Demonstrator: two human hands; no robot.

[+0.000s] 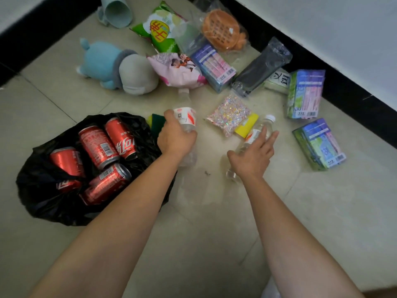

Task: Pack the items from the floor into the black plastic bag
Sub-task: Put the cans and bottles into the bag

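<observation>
- Two clear water bottles are in play: the left hand is wrapped around one water bottle with a red-and-white label, cap pointing away from the person, just beside the rim of the black plastic bag.
- The right hand lies over the second water bottle, fingers spread and only loosely curved — I cannot tell whether it actually grips it. That bottle lies on the floor, its white cap pointing away.
- The bag sits open on the floor at the person's left; four red cola cans show clearly inside it, lying on their sides, and part of another red can shows under a fold of plastic.
- A yellow-and-green scouring sponge peeks out between the bag and the left hand.
- Between the two bottles lies a packet of glitter sequins, touching a yellow sponge.
- Farther off on the floor: a blue-and-grey plush toy, a pink snack bag, a green chip bag, an orange item in clear wrap, a dark pouch and a pale blue cup on its side.
- Three packs of toothbrushes are scattered — one near the pink bag, two near the wall at the right.
</observation>
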